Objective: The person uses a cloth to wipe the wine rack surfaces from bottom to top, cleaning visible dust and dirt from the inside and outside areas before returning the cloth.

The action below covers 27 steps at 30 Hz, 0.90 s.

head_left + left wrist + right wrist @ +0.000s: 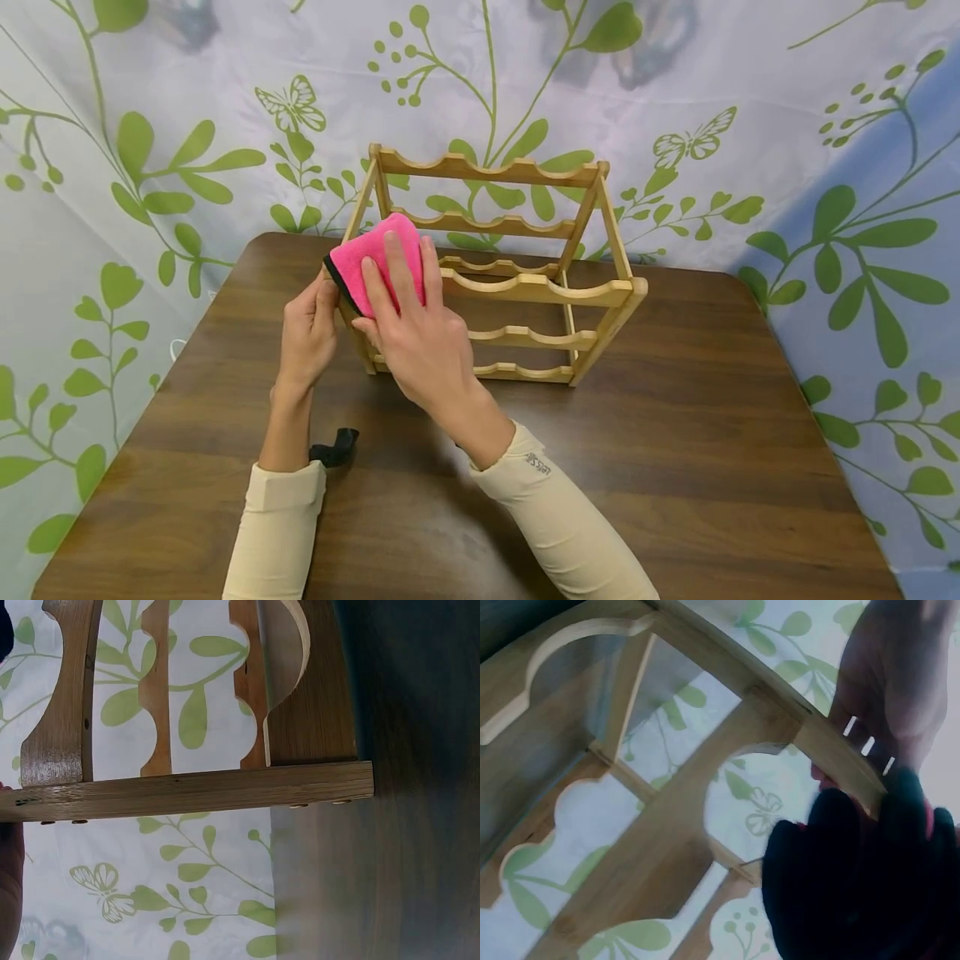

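Observation:
A light wooden wine rack (525,287) with scalloped rails stands upright on the table. My right hand (427,346) holds a pink cloth (378,258) with a black edge against the rack's front left top corner, fingers spread over it. Just below and left of the cloth, my left hand (309,333) grips the rack's left front post. In the left wrist view the post (187,791) crosses the picture, with a sliver of the left hand (9,877) at the edge. The right wrist view has the right hand (847,877) dark over the corner, hiding most of the cloth.
The brown wooden table (675,467) extends around the rack. A small black bent object (335,448) shows beside the left wrist. Behind the table hangs a pale curtain (315,192) printed with green leaves and butterflies, close to the rack's back.

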Each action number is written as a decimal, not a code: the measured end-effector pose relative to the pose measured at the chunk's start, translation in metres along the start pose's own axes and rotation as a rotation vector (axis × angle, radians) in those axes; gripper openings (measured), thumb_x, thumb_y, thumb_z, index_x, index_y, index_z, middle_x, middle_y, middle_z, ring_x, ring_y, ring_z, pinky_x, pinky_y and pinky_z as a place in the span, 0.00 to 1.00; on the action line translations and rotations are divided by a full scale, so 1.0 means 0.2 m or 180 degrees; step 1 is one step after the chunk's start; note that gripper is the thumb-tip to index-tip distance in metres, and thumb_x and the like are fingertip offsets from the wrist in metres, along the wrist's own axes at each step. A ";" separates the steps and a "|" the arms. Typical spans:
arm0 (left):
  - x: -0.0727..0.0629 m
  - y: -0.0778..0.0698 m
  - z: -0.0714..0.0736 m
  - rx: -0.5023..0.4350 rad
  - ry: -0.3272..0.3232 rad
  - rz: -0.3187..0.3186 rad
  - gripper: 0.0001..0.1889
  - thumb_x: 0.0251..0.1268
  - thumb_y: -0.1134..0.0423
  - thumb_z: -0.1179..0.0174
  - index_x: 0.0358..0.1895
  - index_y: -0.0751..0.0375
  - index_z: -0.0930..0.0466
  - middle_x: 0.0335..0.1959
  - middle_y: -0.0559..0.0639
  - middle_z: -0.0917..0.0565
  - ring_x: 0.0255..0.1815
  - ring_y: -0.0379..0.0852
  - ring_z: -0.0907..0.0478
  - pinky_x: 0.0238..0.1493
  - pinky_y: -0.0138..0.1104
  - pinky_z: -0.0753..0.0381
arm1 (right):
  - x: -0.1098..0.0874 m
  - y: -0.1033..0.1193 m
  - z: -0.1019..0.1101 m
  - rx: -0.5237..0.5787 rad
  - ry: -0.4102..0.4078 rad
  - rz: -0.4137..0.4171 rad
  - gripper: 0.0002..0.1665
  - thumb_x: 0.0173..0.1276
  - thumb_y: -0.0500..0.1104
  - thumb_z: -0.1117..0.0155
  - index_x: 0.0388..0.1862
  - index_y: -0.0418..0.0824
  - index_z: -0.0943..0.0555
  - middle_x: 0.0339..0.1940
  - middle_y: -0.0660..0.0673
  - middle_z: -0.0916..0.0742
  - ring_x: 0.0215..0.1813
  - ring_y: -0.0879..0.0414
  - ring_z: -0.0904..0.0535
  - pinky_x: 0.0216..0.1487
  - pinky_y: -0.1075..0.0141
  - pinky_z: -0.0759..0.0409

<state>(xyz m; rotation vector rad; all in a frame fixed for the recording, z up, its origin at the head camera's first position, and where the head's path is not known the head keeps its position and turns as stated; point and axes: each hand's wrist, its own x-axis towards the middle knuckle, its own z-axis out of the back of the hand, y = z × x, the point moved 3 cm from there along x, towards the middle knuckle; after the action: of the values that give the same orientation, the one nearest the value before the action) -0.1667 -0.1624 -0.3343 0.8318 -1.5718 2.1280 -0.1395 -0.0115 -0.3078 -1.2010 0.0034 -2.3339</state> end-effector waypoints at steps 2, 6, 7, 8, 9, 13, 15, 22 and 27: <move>0.00 0.05 0.00 -0.0021 -0.0008 -0.0004 0.17 0.79 0.71 0.56 0.60 0.76 0.24 0.26 0.57 0.25 0.32 0.38 0.32 0.39 0.27 0.30 | 0.01 0.01 -0.01 -0.0022 0.0105 0.0040 0.30 0.77 0.57 0.48 0.71 0.44 0.27 0.76 0.37 0.35 0.75 0.32 0.46 0.26 0.69 0.18; -0.01 0.16 0.01 -0.0019 -0.0036 0.0005 0.17 0.80 0.68 0.55 0.62 0.68 0.23 0.44 0.57 0.16 0.39 0.38 0.29 0.49 0.27 0.26 | 0.05 0.01 -0.01 -0.0008 0.0179 -0.0019 0.26 0.74 0.49 0.44 0.69 0.48 0.25 0.75 0.40 0.32 0.75 0.35 0.43 0.21 0.68 0.21; -0.01 0.16 0.01 -0.0012 -0.0043 0.0012 0.17 0.80 0.67 0.55 0.62 0.68 0.22 0.44 0.54 0.16 0.38 0.38 0.29 0.48 0.27 0.26 | 0.05 0.01 -0.01 0.0009 0.0186 -0.0044 0.26 0.72 0.47 0.42 0.69 0.49 0.25 0.74 0.41 0.31 0.74 0.36 0.41 0.21 0.67 0.20; -0.01 0.16 0.01 -0.0009 -0.0063 0.0025 0.17 0.80 0.66 0.55 0.61 0.68 0.22 0.41 0.51 0.17 0.37 0.38 0.29 0.47 0.27 0.27 | 0.06 0.01 -0.02 0.0014 0.0200 -0.0067 0.26 0.72 0.46 0.42 0.68 0.50 0.24 0.73 0.41 0.30 0.73 0.37 0.40 0.22 0.66 0.19; -0.01 0.16 0.01 0.0003 -0.0075 0.0028 0.17 0.80 0.66 0.54 0.59 0.68 0.20 0.36 0.48 0.19 0.35 0.39 0.30 0.43 0.27 0.28 | 0.06 0.00 -0.02 0.0026 0.0226 -0.0085 0.25 0.71 0.46 0.41 0.68 0.51 0.24 0.72 0.41 0.29 0.72 0.37 0.39 0.23 0.65 0.18; -0.01 0.17 0.01 -0.0040 -0.0075 0.0014 0.16 0.79 0.67 0.53 0.58 0.70 0.20 0.34 0.47 0.19 0.34 0.39 0.31 0.40 0.27 0.29 | 0.06 0.00 -0.03 0.0003 0.0217 -0.0095 0.22 0.73 0.45 0.42 0.65 0.52 0.23 0.67 0.42 0.26 0.69 0.39 0.35 0.28 0.61 0.15; -0.01 0.17 0.01 -0.0063 -0.0037 0.0002 0.16 0.79 0.68 0.54 0.60 0.71 0.21 0.44 0.54 0.16 0.40 0.37 0.25 0.47 0.27 0.25 | 0.05 -0.01 -0.04 0.0014 0.0172 -0.0083 0.20 0.74 0.44 0.44 0.63 0.52 0.22 0.66 0.42 0.25 0.68 0.40 0.34 0.29 0.60 0.14; 0.00 0.14 0.00 -0.0077 -0.0032 0.0028 0.16 0.78 0.71 0.53 0.61 0.74 0.24 0.52 0.63 0.18 0.48 0.35 0.22 0.52 0.27 0.24 | 0.04 -0.03 -0.04 0.0159 0.0023 -0.0018 0.16 0.75 0.43 0.45 0.57 0.51 0.19 0.62 0.43 0.22 0.65 0.40 0.31 0.30 0.59 0.14; 0.01 0.03 0.01 -0.0048 -0.0052 -0.0044 0.16 0.77 0.71 0.52 0.61 0.75 0.24 0.41 0.49 0.16 0.36 0.35 0.27 0.42 0.25 0.26 | 0.04 -0.04 -0.04 0.0306 -0.0030 -0.0013 0.13 0.74 0.42 0.44 0.54 0.49 0.18 0.60 0.43 0.21 0.63 0.41 0.30 0.29 0.58 0.14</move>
<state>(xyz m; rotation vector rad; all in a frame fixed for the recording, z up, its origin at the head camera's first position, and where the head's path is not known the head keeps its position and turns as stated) -0.1714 -0.1660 -0.3383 0.8546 -1.5838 2.1025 -0.1534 -0.0105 -0.3052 -1.1657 -0.1131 -2.3044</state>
